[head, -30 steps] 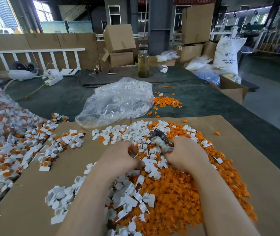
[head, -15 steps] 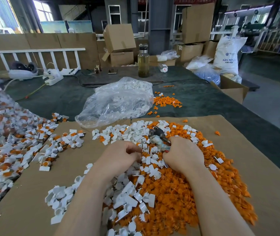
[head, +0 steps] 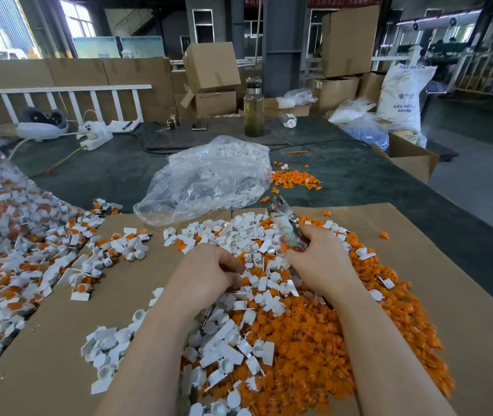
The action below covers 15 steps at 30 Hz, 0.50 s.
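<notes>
The right hand (head: 323, 265) grips a small hand tool (head: 285, 226) with a metal tip and a glossy wrapped handle. Its fingers are curled round the handle, and the tip points up and away over the far part of the heap. The left hand (head: 209, 271) rests knuckles-up on the loose white plastic parts (head: 239, 235), fingers curled down into them; whether they pinch a piece cannot be told. Both hands work over a mixed heap where the white parts lie on and beside a broad mound of small orange plastic parts (head: 314, 340), all on a brown cardboard sheet (head: 464, 295) spread over the dark green table (head: 374, 175). Bare cardboard lies open to the right of the mound and in a strip left of the left forearm, before a second scatter of white-and-orange pieces (head: 29, 265). The sheet's far edge runs just behind the heap, where a crumpled clear plastic bag (head: 209, 181) holding white parts overlaps it. A small spill of orange parts (head: 293, 178) sits on the table just right of the bag. The table's right edge falls away to a grey floor, with an open brown cardboard box (head: 410, 160) at that edge. Farther back stand a tall glass bottle of yellowish liquid (head: 253, 109) and a white sack (head: 401, 97) printed "ABS RESIN".
</notes>
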### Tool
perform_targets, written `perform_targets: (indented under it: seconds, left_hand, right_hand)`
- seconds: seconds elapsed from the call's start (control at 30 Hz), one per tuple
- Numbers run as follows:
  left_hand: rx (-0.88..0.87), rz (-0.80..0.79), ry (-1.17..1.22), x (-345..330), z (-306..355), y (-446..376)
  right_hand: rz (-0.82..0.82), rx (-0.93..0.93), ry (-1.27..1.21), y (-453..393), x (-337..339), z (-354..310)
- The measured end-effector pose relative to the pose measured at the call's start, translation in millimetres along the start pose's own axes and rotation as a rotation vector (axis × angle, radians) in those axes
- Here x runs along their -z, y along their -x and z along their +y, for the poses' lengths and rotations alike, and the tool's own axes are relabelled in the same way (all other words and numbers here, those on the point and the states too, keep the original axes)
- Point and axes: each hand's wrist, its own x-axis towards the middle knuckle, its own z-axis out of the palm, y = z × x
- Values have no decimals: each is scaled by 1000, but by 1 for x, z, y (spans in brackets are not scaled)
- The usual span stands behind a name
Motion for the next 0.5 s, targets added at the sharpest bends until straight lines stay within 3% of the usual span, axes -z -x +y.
perform_targets:
  seconds: [0.5]
  left_hand:
    - [-118, 44, -7, -3, 4, 3]
  right_hand:
    - [-10, -82, -394, 3, 3, -8]
